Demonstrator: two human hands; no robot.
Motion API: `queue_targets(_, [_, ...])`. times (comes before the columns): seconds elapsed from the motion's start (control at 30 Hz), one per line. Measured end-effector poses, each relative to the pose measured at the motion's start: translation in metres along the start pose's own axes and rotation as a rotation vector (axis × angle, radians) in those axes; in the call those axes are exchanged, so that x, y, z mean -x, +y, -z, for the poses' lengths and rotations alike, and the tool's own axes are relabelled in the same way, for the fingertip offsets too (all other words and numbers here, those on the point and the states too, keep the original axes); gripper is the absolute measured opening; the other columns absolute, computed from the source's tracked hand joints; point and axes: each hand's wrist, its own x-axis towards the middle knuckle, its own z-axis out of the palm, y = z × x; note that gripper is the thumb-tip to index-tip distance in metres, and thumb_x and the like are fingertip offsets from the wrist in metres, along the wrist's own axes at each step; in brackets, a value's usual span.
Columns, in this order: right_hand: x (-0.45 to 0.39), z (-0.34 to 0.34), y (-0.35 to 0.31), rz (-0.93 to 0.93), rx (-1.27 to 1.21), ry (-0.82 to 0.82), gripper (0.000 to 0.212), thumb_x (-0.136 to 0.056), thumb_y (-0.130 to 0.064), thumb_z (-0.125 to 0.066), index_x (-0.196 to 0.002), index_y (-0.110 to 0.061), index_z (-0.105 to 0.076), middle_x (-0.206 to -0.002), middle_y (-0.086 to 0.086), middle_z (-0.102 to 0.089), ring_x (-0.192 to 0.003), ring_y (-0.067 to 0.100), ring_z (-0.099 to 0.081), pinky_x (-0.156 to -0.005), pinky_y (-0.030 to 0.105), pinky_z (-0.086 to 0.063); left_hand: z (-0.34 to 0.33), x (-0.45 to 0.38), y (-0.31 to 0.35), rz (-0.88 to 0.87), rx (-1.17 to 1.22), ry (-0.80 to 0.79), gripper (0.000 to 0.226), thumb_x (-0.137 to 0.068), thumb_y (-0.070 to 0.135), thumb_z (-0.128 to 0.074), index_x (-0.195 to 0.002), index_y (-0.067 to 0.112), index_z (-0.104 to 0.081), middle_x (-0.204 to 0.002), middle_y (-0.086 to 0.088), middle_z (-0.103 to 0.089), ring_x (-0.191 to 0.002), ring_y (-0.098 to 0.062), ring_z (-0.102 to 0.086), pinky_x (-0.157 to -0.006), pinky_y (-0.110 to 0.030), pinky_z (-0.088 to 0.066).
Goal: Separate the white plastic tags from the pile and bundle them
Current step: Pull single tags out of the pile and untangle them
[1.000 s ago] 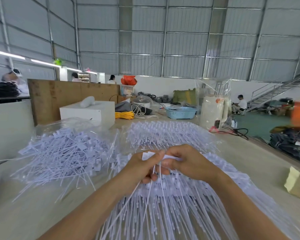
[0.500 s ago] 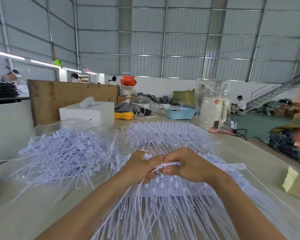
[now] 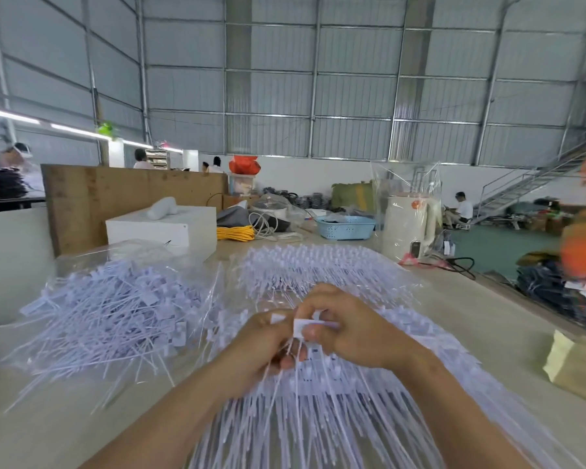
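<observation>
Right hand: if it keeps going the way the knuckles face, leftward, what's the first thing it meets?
Almost at once the left hand: the right hand already sits close against it, both pinching the same white tags. Depth is unclear; fingertips may already touch.

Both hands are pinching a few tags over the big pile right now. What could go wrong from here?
1. The thin tails hanging from the left hand trail into the fanned tags below and may snag or drag extras up.
2. The right hand pinches only the small white tag heads, so a tag could slip out.
3. The loose pile in the clear bag lies close on the left; strays may mix in.
</observation>
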Motion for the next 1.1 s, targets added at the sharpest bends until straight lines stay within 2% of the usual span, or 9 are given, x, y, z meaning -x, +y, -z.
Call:
queue_targets(0.1, [-0.001,-0.005,0.005,-0.043,0.063,0.09,0.033,-0.086,-0.009,-0.063,-0.098,-0.036,-0.048,-0.107,-0.002,-0.045,-0.098,0.001,-0.046,-0.079,0.011,-0.037,-0.001,0.002,0.002,0.05,0.044,0.007,0.068,-0.082,0.074,-0.034,-0.077,0.019,-0.072,-0.053,-0.006,-0.058,-0.036,-0.01,-0.04,-0.036,-0.014,-0.027])
queue_targets(0.2, [0.0,-0.005,0.007,-0.026,0.08,0.119,0.04,-0.085,-0.007,-0.065,-0.103,-0.036,-0.044,-0.108,-0.003,-0.042,-0.099,0.0,-0.044,-0.08,0.012,-0.039,-0.005,0.003,0.002,0.007,-0.078,0.012,0.066,-0.063,0.087,-0.047,-0.076,0.027,-0.071,-0.057,-0.002,-0.06,-0.039,-0.008,-0.043,-0.04,-0.015,-0.032])
queue_targets(0.37, [-0.001,-0.008,0.005,-0.02,0.032,0.048,0.043,-0.085,-0.006,-0.064,-0.118,-0.025,-0.045,-0.105,-0.006,-0.041,-0.094,0.009,-0.049,-0.084,0.026,-0.049,-0.01,0.006,-0.004,-0.046,-0.131,0.017,0.048,-0.063,0.074,-0.059,-0.064,0.026,-0.069,-0.054,0.0,-0.058,-0.037,-0.008,-0.042,-0.038,-0.014,-0.03])
queue_targets(0.47, [0.001,-0.002,0.006,-0.018,0.018,0.02,0.047,-0.086,-0.006,-0.063,-0.114,-0.039,-0.043,-0.113,-0.005,-0.043,-0.104,0.007,-0.049,-0.086,0.015,-0.043,-0.009,0.004,-0.002,-0.121,-0.071,0.078,0.039,-0.07,0.061,-0.066,-0.058,0.024,-0.068,-0.051,0.0,-0.057,-0.04,-0.008,-0.049,-0.039,-0.015,-0.034])
queue_targets(0.57, [0.003,0.001,0.003,-0.023,-0.002,-0.006,0.053,-0.086,-0.002,-0.062,-0.11,-0.045,-0.041,-0.111,-0.008,-0.042,-0.088,-0.004,-0.048,-0.074,0.01,-0.043,-0.01,0.002,-0.001,-0.114,-0.029,0.072,0.042,-0.067,0.054,-0.072,-0.075,0.014,-0.075,-0.069,-0.013,-0.069,-0.06,-0.012,-0.061,-0.054,-0.021,-0.043])
queue_targets(0.67, [0.0,-0.004,0.001,-0.026,0.065,-0.034,0.056,-0.08,0.004,-0.06,-0.119,-0.032,-0.042,-0.106,-0.005,-0.038,-0.083,0.005,-0.05,-0.064,0.013,-0.042,-0.014,0.005,-0.003,-0.079,-0.067,-0.037,0.037,-0.083,0.04,-0.065,-0.049,0.026,-0.068,-0.045,0.004,-0.056,-0.041,-0.004,-0.05,-0.044,-0.017,-0.037])
queue_targets(0.83, [0.0,0.003,0.006,-0.052,0.276,0.056,0.046,-0.074,-0.033,-0.077,-0.111,-0.028,-0.051,-0.102,-0.021,-0.041,-0.082,-0.009,-0.046,-0.073,0.018,-0.041,-0.013,0.006,-0.001,-0.11,-0.102,0.015,0.049,-0.09,0.037,-0.06,-0.044,0.022,-0.058,-0.041,0.004,-0.048,-0.037,-0.007,-0.044,-0.041,-0.018,-0.036])
queue_targets(0.97, [0.005,0.006,0.013,-0.101,0.119,-0.065,0.031,-0.089,-0.033,-0.061,-0.095,-0.003,-0.068,-0.091,0.014,-0.068,-0.077,0.02,-0.062,-0.073,0.032,-0.049,-0.013,0.005,-0.002,-0.161,-0.095,-0.004,0.045,-0.093,0.04,-0.053,-0.053,0.022,-0.064,-0.044,0.005,-0.049,-0.039,-0.007,-0.043,-0.04,-0.018,-0.033])
queue_targets(1.1, [0.005,0.006,0.011,-0.069,-0.031,-0.073,0.02,-0.092,-0.016,-0.059,-0.097,-0.001,-0.071,-0.09,0.01,-0.072,-0.084,0.017,-0.067,-0.077,0.029,-0.052,-0.011,0.002,-0.004,-0.209,-0.113,-0.068,0.046,-0.09,0.043,-0.05,-0.053,0.021,-0.063,-0.047,0.003,-0.054,-0.04,-0.008,-0.045,-0.043,-0.018,-0.035])
